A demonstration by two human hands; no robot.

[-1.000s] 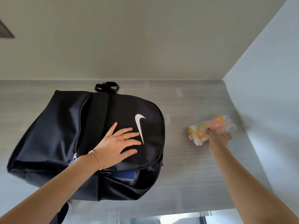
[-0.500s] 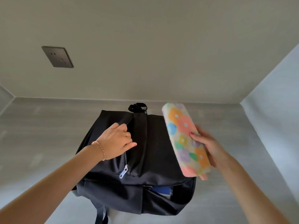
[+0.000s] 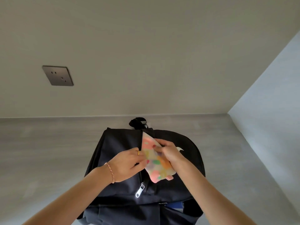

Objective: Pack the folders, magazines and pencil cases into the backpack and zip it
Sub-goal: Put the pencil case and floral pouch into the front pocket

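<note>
A black backpack with a white logo lies on the grey table in the middle of the view. A flowered pencil case sticks partly into the backpack's open top zip, its far end hidden inside. My right hand grips the pencil case from the right. My left hand holds the left edge of the zip opening, fingers curled at the fabric beside the case. A silver zip pull hangs below the hands. Something blue shows in the open front pocket.
The grey table runs to a beige wall at the back and a pale wall on the right. A dark wall socket sits on the back wall at the left. The backpack's carry loop points at the back wall.
My right hand picked the pencil case off the table at the right, carried it over the backpack and pushed it into the zip opening. My left hand moved from the backpack's front to the opening's edge.
</note>
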